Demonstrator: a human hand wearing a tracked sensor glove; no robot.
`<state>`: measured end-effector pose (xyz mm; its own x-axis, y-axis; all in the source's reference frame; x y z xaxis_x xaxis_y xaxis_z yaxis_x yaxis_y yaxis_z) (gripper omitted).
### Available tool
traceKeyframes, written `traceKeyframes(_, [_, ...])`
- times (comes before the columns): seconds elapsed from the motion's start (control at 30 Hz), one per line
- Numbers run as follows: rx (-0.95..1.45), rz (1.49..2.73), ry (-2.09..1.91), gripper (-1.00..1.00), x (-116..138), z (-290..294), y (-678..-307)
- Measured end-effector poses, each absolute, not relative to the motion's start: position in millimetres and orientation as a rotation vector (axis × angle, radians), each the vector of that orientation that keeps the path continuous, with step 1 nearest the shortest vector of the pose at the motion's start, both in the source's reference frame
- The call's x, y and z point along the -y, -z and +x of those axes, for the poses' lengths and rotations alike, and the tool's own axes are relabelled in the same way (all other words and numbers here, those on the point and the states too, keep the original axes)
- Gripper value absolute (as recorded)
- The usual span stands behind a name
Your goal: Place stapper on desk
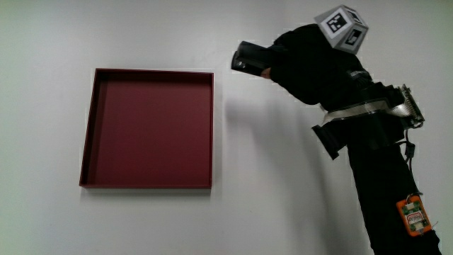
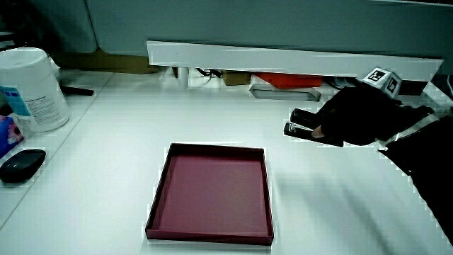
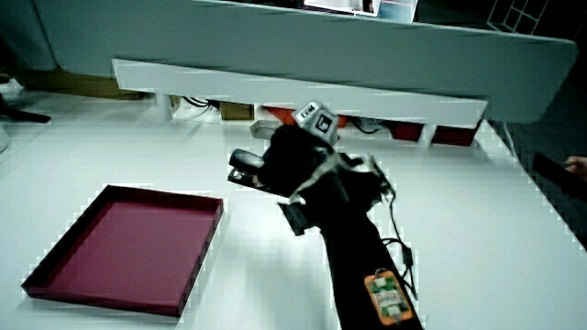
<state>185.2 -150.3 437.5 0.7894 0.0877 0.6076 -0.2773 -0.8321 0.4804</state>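
A black stapler sticks out from the gloved hand, whose fingers are curled around it. The hand is beside the dark red tray, a little farther from the person than the tray's nearest corner. In both side views the stapler is low over the white table, held by the hand; I cannot tell whether it touches the surface. The tray holds nothing.
A white wipes canister and a black computer mouse sit at the table's edge, away from the hand. A low white partition runs along the table, with a red object under it.
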Motion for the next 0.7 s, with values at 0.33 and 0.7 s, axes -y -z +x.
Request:
traceKeyframes(0.33, [-0.003, 2.381, -0.823, 0.0, 146, 214, -480])
traceKeyframes(0.7, [-0.042, 2.362, -0.8, 0.0, 135, 218, -507])
